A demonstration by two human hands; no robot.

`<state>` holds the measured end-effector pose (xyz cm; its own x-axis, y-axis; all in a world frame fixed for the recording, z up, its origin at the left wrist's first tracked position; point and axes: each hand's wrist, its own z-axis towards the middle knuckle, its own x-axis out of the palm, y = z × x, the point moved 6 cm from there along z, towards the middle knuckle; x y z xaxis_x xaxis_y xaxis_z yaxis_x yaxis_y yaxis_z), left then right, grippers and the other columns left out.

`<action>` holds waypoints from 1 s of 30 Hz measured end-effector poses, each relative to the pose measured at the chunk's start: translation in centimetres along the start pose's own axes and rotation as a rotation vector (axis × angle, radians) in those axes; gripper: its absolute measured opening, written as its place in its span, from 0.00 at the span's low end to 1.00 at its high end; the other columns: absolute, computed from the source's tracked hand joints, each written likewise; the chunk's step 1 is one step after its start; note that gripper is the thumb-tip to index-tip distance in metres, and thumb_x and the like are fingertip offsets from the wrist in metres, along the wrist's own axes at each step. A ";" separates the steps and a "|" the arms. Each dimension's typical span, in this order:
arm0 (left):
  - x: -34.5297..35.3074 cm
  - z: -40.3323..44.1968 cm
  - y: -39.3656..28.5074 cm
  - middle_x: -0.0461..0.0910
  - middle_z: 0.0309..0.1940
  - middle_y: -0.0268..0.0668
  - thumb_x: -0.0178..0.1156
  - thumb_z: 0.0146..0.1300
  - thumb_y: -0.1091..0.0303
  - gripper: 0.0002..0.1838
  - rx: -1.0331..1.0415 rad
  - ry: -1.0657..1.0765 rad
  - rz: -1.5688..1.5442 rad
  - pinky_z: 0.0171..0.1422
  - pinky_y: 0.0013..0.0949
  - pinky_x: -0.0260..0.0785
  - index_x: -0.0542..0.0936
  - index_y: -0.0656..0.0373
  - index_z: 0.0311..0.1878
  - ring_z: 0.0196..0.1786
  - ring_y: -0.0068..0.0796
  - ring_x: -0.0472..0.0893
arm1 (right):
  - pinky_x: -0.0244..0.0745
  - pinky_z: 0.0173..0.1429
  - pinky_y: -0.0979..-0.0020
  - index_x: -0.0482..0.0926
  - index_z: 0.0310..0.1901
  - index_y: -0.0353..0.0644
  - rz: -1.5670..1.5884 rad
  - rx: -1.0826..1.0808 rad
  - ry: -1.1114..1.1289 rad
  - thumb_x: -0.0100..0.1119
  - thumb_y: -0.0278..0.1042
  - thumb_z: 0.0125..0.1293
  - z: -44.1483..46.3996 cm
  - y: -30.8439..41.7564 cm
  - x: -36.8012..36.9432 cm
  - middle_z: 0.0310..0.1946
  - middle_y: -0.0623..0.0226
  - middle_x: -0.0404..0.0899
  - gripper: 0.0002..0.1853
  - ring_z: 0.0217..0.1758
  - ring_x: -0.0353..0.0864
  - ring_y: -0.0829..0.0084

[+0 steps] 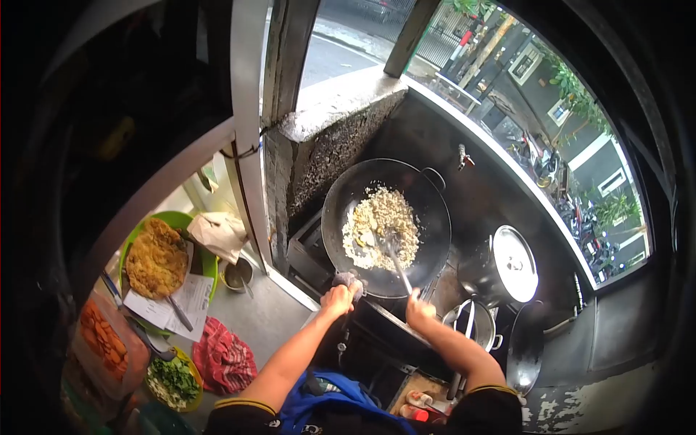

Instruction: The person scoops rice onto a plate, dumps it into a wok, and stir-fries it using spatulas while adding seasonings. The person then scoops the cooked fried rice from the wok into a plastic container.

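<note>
A large dark wok (pixel 435 217) sits on the stove, holding a pale, crumbly heap that looks like rice with yellowish bits (pixel 384 217). My left hand (pixel 338 297) is closed on a greyish cloth (pixel 349 280) at the wok's near rim; the handle under it is hidden. In my right hand (pixel 420 312) is the handle of a metal wok spatula (pixel 397 262). Its head rests in the food, partly buried. A second loop handle (pixel 435 178) shows bare on the wok's far side.
Right of the wok stand a lidded pot (pixel 500 268), an open pot (pixel 471 322) and a dark pan (pixel 525 348). On the left are a green basin (pixel 210 272), a red cloth (pixel 221 355), a bowl of greens (pixel 174 380) and a tub of orange pieces (pixel 105 341).
</note>
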<state>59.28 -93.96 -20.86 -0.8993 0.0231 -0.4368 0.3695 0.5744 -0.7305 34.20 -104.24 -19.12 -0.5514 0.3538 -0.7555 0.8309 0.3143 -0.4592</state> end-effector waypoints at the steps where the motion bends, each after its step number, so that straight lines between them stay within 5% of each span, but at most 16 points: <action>1: 0.0 0.1 -0.1 0.82 0.17 0.35 0.36 0.67 0.30 0.44 -0.003 -0.003 -0.009 0.49 0.41 0.73 0.84 0.61 0.21 0.32 0.38 0.85 | 0.72 0.26 0.46 0.52 0.71 0.36 -0.025 -0.079 -0.123 0.55 0.40 0.65 0.7 -0.1 -3.8 0.42 0.54 0.84 0.37 0.39 0.86 0.60; 2: 0.2 0.1 0.2 0.82 0.17 0.35 0.36 0.66 0.30 0.44 -0.007 -0.002 -0.006 0.49 0.41 0.73 0.84 0.61 0.21 0.32 0.38 0.85 | 0.74 0.24 0.55 0.56 0.70 0.36 -0.067 -0.091 -0.307 0.52 0.39 0.66 2.2 -0.1 -6.7 0.39 0.62 0.85 0.33 0.37 0.87 0.65; 5: 0.0 -0.2 0.1 0.82 0.17 0.35 0.36 0.66 0.29 0.44 0.007 -0.001 -0.004 0.48 0.41 0.73 0.84 0.60 0.21 0.31 0.38 0.85 | 0.81 0.33 0.63 0.61 0.64 0.29 0.080 -0.262 -0.438 0.49 0.34 0.66 -0.7 -0.1 -13.8 0.32 0.60 0.85 0.27 0.32 0.86 0.62; 7: -0.1 -0.6 -0.1 0.82 0.17 0.35 0.36 0.66 0.28 0.44 -0.018 0.001 -0.031 0.48 0.40 0.73 0.83 0.60 0.21 0.31 0.38 0.85 | 0.79 0.25 0.56 0.62 0.63 0.23 -0.170 -0.443 -0.601 0.47 0.35 0.65 -5.7 1.5 -7.8 0.27 0.48 0.82 0.29 0.26 0.85 0.58; 8: -0.4 -1.0 -0.7 0.83 0.20 0.36 0.35 0.68 0.30 0.43 0.034 -0.002 -0.035 0.49 0.43 0.74 0.83 0.61 0.23 0.34 0.39 0.85 | 0.80 0.31 0.61 0.63 0.62 0.21 -0.038 -0.361 -0.503 0.50 0.34 0.62 -2.6 4.0 1.5 0.26 0.55 0.83 0.30 0.24 0.84 0.65; 10: -0.3 -0.8 -0.5 0.83 0.19 0.36 0.34 0.68 0.30 0.44 0.004 -0.020 -0.003 0.48 0.43 0.74 0.83 0.61 0.23 0.33 0.39 0.86 | 0.77 0.22 0.58 0.64 0.60 0.17 0.059 -0.359 -0.405 0.48 0.35 0.61 -3.2 4.1 -3.8 0.24 0.51 0.81 0.30 0.23 0.84 0.63; 12: 0.0 -0.7 -0.4 0.83 0.19 0.36 0.35 0.67 0.30 0.43 -0.020 -0.012 -0.002 0.49 0.45 0.74 0.84 0.60 0.23 0.35 0.41 0.86 | 0.78 0.25 0.59 0.66 0.60 0.24 -0.082 -0.386 -0.876 0.49 0.34 0.63 0.9 2.4 -7.7 0.25 0.59 0.82 0.27 0.24 0.84 0.61; 16: 0.0 -0.5 -0.2 0.84 0.20 0.36 0.37 0.67 0.31 0.41 0.026 -0.024 0.015 0.50 0.46 0.74 0.84 0.59 0.25 0.37 0.44 0.85 | 0.77 0.24 0.60 0.65 0.62 0.28 -0.030 -0.348 -0.652 0.47 0.37 0.66 -1.0 -1.5 -6.7 0.27 0.60 0.83 0.27 0.26 0.85 0.64; 18: 0.0 -0.6 -0.2 0.84 0.20 0.36 0.37 0.68 0.31 0.41 0.013 -0.043 0.009 0.50 0.46 0.74 0.84 0.59 0.24 0.37 0.44 0.85 | 0.78 0.26 0.58 0.61 0.64 0.25 -0.241 -0.111 -0.202 0.47 0.35 0.65 -2.6 0.0 -1.9 0.28 0.54 0.84 0.29 0.28 0.86 0.64; 20: -0.1 -0.1 -0.8 0.84 0.20 0.36 0.37 0.67 0.31 0.41 0.004 -0.059 -0.016 0.52 0.46 0.73 0.84 0.59 0.23 0.37 0.43 0.85 | 0.69 0.19 0.48 0.65 0.64 0.33 -0.071 -0.102 -0.360 0.51 0.37 0.63 2.8 0.4 -3.4 0.31 0.59 0.84 0.29 0.27 0.85 0.65; 21: -0.1 -0.5 -0.9 0.84 0.20 0.36 0.37 0.67 0.31 0.42 0.001 -0.026 -0.016 0.53 0.45 0.73 0.84 0.59 0.23 0.38 0.43 0.85 | 0.70 0.18 0.53 0.66 0.65 0.35 -0.015 -0.198 -0.616 0.50 0.37 0.64 4.6 0.2 -5.1 0.29 0.64 0.84 0.28 0.27 0.84 0.65; 24: 0.8 -1.0 0.2 0.83 0.19 0.36 0.36 0.67 0.30 0.43 0.015 0.028 -0.027 0.53 0.45 0.72 0.84 0.60 0.23 0.37 0.42 0.86 | 0.73 0.18 0.68 0.71 0.55 0.26 -0.039 -0.362 -0.795 0.48 0.32 0.63 -1.7 1.7 -11.6 0.21 0.65 0.81 0.22 0.20 0.83 0.73; 26: 1.1 0.0 0.4 0.83 0.19 0.37 0.36 0.66 0.29 0.44 0.032 -0.030 0.018 0.50 0.44 0.74 0.84 0.61 0.22 0.35 0.41 0.86 | 0.67 0.11 0.67 0.72 0.53 0.27 -0.433 -0.536 -0.942 0.49 0.34 0.63 -5.0 4.4 -4.8 0.13 0.66 0.77 0.21 0.11 0.76 0.75; 28: 0.7 -0.2 0.1 0.83 0.19 0.36 0.35 0.66 0.28 0.44 0.031 -0.028 -0.011 0.49 0.44 0.74 0.84 0.60 0.22 0.35 0.41 0.86 | 0.62 0.09 0.69 0.72 0.53 0.27 -0.204 -0.427 -0.763 0.52 0.35 0.60 -3.2 5.5 -3.0 0.11 0.69 0.75 0.23 0.09 0.75 0.78; 30: 1.1 -0.2 0.1 0.83 0.19 0.35 0.34 0.66 0.28 0.44 -0.005 -0.002 -0.026 0.51 0.43 0.74 0.84 0.59 0.22 0.36 0.40 0.86 | 0.68 0.13 0.69 0.71 0.55 0.30 -0.260 -0.377 -0.998 0.52 0.36 0.62 0.1 2.3 -7.5 0.17 0.69 0.79 0.23 0.17 0.80 0.76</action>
<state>58.23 -93.70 -21.32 -0.9081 0.0066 -0.4186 0.3450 0.5785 -0.7391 40.24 -106.28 -14.53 -0.2564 -0.5813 -0.7722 0.5278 0.5851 -0.6157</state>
